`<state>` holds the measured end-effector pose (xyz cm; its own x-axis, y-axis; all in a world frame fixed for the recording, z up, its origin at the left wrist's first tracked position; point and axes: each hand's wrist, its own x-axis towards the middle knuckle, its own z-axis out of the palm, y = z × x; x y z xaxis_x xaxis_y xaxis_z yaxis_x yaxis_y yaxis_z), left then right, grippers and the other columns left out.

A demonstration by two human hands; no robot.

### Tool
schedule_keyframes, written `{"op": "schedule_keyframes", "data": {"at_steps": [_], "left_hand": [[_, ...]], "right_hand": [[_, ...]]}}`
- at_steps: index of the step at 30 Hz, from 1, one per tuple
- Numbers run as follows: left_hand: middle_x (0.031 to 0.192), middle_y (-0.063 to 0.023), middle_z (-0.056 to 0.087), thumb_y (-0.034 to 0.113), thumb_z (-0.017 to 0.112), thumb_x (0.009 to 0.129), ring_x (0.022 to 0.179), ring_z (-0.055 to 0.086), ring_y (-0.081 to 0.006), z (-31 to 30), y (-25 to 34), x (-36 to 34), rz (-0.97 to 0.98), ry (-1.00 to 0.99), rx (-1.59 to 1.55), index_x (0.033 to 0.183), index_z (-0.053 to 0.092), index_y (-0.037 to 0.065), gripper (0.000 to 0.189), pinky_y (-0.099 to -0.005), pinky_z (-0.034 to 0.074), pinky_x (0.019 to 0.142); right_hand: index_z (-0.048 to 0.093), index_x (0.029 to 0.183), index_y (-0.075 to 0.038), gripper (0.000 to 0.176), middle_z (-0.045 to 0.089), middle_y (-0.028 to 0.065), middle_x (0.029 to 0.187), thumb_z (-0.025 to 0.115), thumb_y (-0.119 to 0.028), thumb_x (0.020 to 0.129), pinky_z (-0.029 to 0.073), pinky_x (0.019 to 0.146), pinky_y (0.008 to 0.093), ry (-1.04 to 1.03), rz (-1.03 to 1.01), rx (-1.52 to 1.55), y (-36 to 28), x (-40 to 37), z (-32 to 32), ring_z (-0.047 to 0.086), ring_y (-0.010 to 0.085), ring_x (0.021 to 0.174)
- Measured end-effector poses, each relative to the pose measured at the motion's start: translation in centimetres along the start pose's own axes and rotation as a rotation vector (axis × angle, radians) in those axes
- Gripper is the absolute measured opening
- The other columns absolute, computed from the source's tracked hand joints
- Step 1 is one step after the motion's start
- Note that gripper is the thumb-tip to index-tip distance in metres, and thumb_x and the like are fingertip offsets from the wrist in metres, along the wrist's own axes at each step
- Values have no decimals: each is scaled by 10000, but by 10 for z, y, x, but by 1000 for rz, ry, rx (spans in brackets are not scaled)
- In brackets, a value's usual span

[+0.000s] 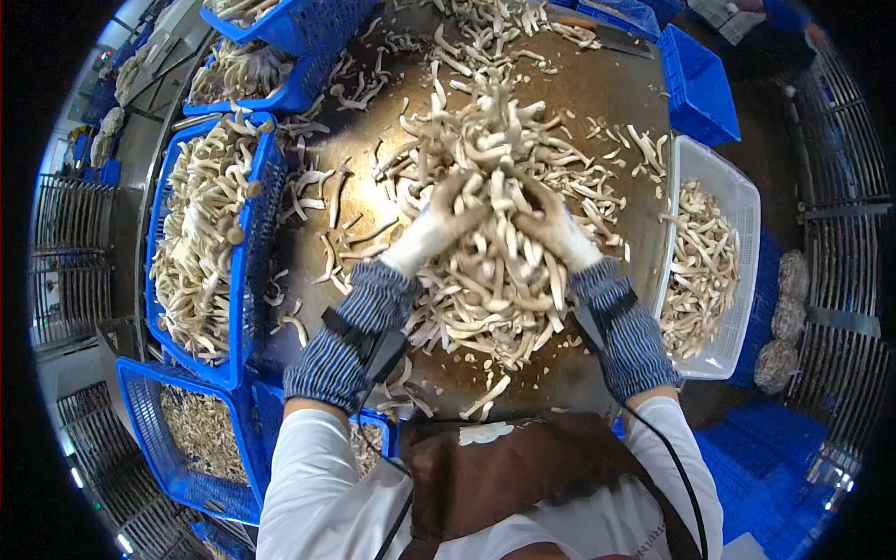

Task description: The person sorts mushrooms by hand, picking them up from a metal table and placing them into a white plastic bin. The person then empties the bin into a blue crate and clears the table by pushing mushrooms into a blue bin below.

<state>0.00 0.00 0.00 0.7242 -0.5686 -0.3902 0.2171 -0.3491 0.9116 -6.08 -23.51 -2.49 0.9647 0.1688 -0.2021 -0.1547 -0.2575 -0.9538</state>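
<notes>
A large heap of pale, long-stemmed mushrooms lies on the metal table. My left hand, in a whitish glove stained brown at the fingers, is curled in against the heap from the left. Opposite it, my right hand wears a similar glove and presses in from the right. A clump of mushrooms is gathered between the two hands; the fingers are slightly blurred and partly hidden among the stems. Striped blue sleeves cover both forearms.
On the left stand a blue crate heaped with mushrooms and a blue basket of small pieces. A white basket of mushrooms sits along the right edge, below a blue bin. A knife lies at the back. A person is at upper right.
</notes>
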Motion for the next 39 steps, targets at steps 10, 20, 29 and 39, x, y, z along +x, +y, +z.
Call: {"op": "schedule_keyframes", "data": {"at_steps": [10, 20, 29, 39], "left_hand": [[1524, -249, 381, 48, 642, 847, 1411, 377, -403, -56, -143, -19, 365, 647, 449, 1520, 360, 45, 730, -504, 344, 1157], [1309, -251, 610, 436, 577, 983, 943, 677, -255, -77, -52, 191, 218, 260, 304, 1472, 427, 5, 668, -414, 431, 1084], [1303, -219, 598, 104, 700, 849, 1179, 579, -274, -23, -13, 53, 357, -364, 130, 1403, 482, -7, 605, -398, 466, 985], [1347, -181, 581, 100, 464, 970, 1230, 573, -303, -83, -187, -22, 153, 657, 125, 1369, 544, -1, 420, -429, 447, 1087]], "right_hand": [[141, 1569, 33, 1094, 274, 334, 1556, 761, 32, 668, 332, 1187, 483, 327, -282, -407, 94, -97, -12, 362, 427, 1425], [405, 1501, -43, 716, 548, 295, 1383, 595, -476, 964, 441, 1081, 449, 436, -152, -555, 100, 194, -82, 569, 367, 1270], [461, 1393, 60, 655, 534, 277, 1337, 743, -92, 822, 461, 1082, 430, -151, -146, -337, 38, 40, -14, 580, 361, 1210], [489, 1392, 40, 724, 520, 238, 1407, 689, -402, 855, 419, 1117, 423, 343, -203, -405, 124, -38, -52, 531, 340, 1303]]}}
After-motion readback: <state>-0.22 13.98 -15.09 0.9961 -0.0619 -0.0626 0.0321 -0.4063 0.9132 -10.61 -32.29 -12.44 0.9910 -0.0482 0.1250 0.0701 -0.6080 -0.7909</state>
